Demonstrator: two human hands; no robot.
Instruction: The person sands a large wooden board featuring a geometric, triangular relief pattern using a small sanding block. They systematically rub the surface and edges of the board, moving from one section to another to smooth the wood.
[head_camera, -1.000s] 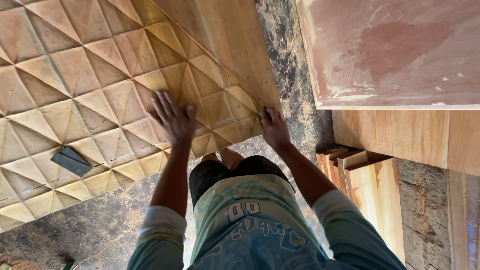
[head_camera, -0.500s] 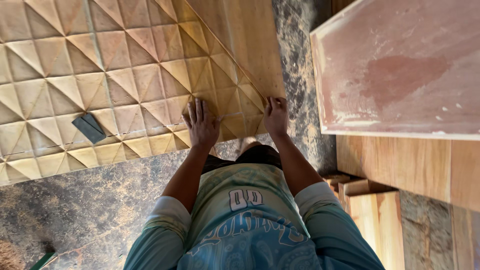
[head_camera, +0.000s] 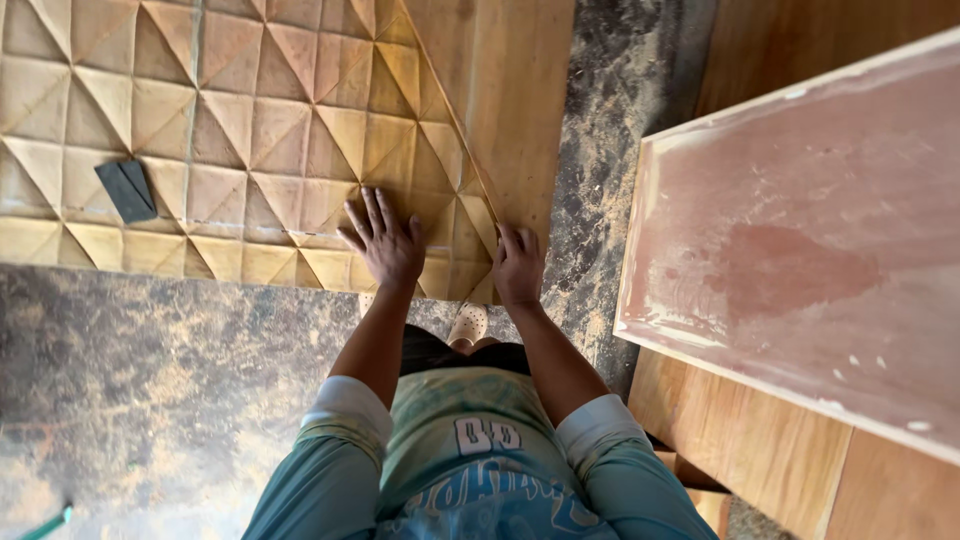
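Carved panel: a pale wooden panel (head_camera: 230, 120) cut into raised triangles lies flat on the dusty floor (head_camera: 150, 370), its near edge just ahead of the person's feet.
Plain board: a smooth wooden board (head_camera: 510, 90) lies along the panel's right side, touching it along a slanting seam.
Left hand: the left hand (head_camera: 385, 240) rests palm down on the panel near its front edge, fingers (head_camera: 365, 210) spread flat, gripping nothing.
Right hand: the right hand (head_camera: 517, 265) sits at the panel's near right corner, where the seam ends; its fingers (head_camera: 510, 240) lie close together and curled over the edge, but whether they pinch anything I cannot tell.
Grey block: a small dark grey block (head_camera: 127, 190) lies on the panel, well apart from both hands, to the left.
Surroundings: a large reddish, dust-streaked board (head_camera: 800, 240) stands to the right, with more plain wood below it.
Step in hand: it looks like the panel is being steadied and its corner checked or aligned against the plain board.
Next move calls for: judging by the hands, firm downward pressure from the left palm while the right works the corner edge carefully along the seam.
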